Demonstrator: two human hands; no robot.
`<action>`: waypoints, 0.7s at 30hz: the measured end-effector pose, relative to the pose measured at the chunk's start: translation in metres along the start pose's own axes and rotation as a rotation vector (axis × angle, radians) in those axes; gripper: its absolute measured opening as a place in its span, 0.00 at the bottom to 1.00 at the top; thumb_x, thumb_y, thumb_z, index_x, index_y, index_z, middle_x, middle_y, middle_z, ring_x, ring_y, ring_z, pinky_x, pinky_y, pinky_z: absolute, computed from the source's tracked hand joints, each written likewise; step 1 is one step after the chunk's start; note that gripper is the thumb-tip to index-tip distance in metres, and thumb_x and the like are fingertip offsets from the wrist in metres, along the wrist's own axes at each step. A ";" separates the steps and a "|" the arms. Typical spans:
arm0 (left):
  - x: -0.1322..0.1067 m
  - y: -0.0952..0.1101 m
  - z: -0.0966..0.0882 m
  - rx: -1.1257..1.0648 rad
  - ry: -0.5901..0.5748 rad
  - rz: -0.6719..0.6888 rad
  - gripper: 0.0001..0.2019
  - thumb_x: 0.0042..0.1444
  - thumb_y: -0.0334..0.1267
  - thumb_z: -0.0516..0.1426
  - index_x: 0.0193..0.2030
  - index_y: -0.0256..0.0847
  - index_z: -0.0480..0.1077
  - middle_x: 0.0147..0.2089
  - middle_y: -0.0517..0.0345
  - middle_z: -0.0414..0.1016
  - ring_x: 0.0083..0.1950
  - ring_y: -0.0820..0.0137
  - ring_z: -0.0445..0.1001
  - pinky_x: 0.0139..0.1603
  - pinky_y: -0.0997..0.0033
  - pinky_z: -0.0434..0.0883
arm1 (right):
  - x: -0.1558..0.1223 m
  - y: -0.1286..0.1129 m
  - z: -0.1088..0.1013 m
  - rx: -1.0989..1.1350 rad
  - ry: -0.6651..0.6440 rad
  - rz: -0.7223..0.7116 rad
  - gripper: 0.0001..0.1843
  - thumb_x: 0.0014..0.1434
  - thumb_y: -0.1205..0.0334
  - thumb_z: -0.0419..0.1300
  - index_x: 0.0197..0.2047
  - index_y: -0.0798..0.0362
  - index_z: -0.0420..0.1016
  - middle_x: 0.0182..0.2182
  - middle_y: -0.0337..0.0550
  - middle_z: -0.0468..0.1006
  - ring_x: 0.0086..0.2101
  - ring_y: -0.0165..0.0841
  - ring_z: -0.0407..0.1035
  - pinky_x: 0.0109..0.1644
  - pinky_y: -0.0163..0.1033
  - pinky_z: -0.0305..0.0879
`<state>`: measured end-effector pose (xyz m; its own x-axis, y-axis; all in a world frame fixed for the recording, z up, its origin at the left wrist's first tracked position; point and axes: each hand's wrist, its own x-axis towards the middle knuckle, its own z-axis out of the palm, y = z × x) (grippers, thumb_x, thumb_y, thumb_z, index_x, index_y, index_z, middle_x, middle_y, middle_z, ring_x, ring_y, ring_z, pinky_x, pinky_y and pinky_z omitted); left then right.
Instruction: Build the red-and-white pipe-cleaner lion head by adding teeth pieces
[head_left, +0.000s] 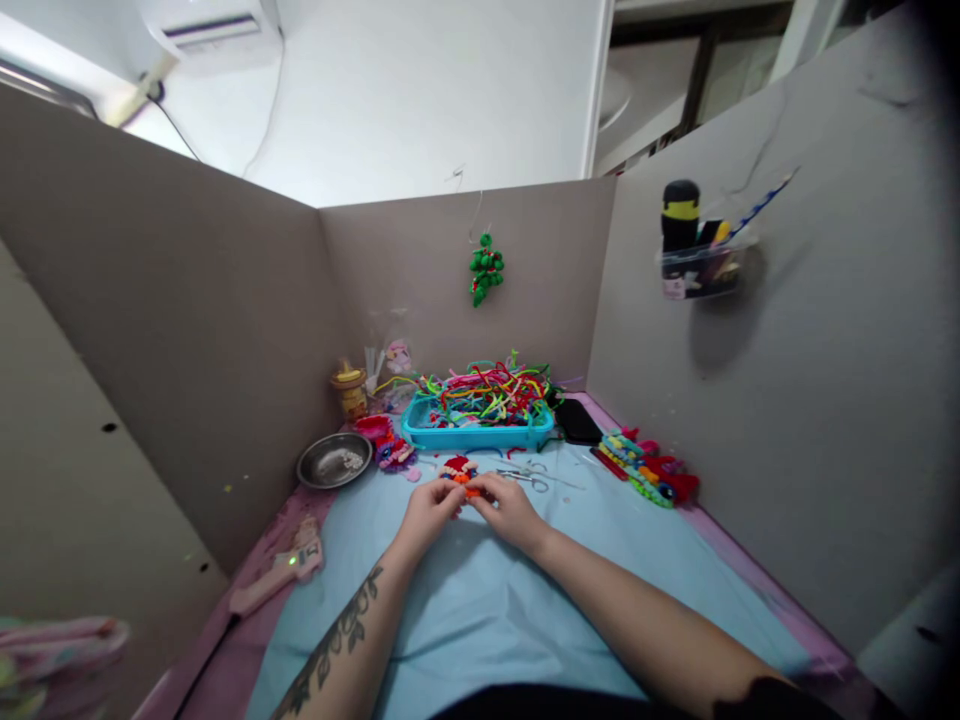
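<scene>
Both hands meet over the blue cloth [480, 600], in front of the tray. My left hand [433, 508] pinches a small orange and red fuzzy craft piece [459, 468] from its left side. From the right, the fingertips of my right hand [506, 508] close on the same piece. Its red top and a pale and blue band stick out beyond the fingers; its lower part is hidden. Scissors [536, 482] lie just right of the right hand. Beyond the hands, a turquoise tray [480, 438] is heaped with colourful pipe cleaners [495, 390].
A metal bowl [315, 468] with small pale bits stands at left, near a pink glue gun [277, 580] with a green light. Finished-looking fuzzy pieces [652, 470] lie at right beside a black phone [577, 422]. Grey panels [450, 270] enclose the table on three sides.
</scene>
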<state>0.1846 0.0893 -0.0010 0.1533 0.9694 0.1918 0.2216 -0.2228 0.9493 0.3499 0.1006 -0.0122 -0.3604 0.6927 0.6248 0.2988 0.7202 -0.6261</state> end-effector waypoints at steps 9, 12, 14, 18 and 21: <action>-0.003 -0.004 0.001 -0.151 -0.130 -0.082 0.17 0.48 0.51 0.57 0.28 0.35 0.70 0.23 0.61 0.68 0.23 0.77 0.62 0.25 0.77 0.60 | -0.001 0.002 -0.001 -0.033 -0.001 -0.113 0.08 0.59 0.66 0.52 0.35 0.51 0.72 0.30 0.44 0.74 0.35 0.34 0.66 0.42 0.39 0.64; -0.003 -0.006 0.001 -0.147 -0.141 -0.098 0.18 0.48 0.52 0.57 0.26 0.35 0.70 0.21 0.62 0.67 0.22 0.78 0.61 0.24 0.77 0.59 | -0.002 0.001 0.000 -0.014 0.023 -0.095 0.07 0.59 0.66 0.52 0.35 0.51 0.72 0.31 0.44 0.74 0.35 0.35 0.67 0.41 0.40 0.64; -0.002 -0.007 0.001 -0.115 -0.138 -0.092 0.18 0.48 0.51 0.57 0.25 0.34 0.70 0.20 0.62 0.66 0.21 0.77 0.61 0.23 0.77 0.60 | -0.002 0.000 0.001 0.007 0.035 -0.060 0.07 0.58 0.65 0.53 0.34 0.52 0.73 0.30 0.44 0.74 0.35 0.35 0.67 0.40 0.39 0.65; 0.000 -0.008 0.001 -0.001 -0.065 -0.030 0.15 0.48 0.48 0.57 0.29 0.35 0.73 0.22 0.60 0.70 0.22 0.75 0.65 0.24 0.76 0.63 | 0.000 0.001 0.001 0.059 0.034 0.065 0.07 0.55 0.63 0.57 0.37 0.52 0.74 0.32 0.44 0.74 0.33 0.33 0.68 0.35 0.36 0.65; -0.001 -0.009 0.000 0.165 0.048 0.137 0.12 0.49 0.44 0.58 0.34 0.38 0.75 0.29 0.55 0.76 0.29 0.70 0.71 0.31 0.72 0.68 | 0.001 0.004 0.001 0.118 0.040 0.150 0.10 0.55 0.60 0.57 0.40 0.53 0.74 0.34 0.45 0.75 0.33 0.33 0.69 0.32 0.35 0.65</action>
<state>0.1830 0.0907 -0.0098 0.1480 0.9318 0.3316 0.3575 -0.3630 0.8605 0.3496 0.1039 -0.0143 -0.2837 0.7944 0.5370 0.2402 0.6010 -0.7623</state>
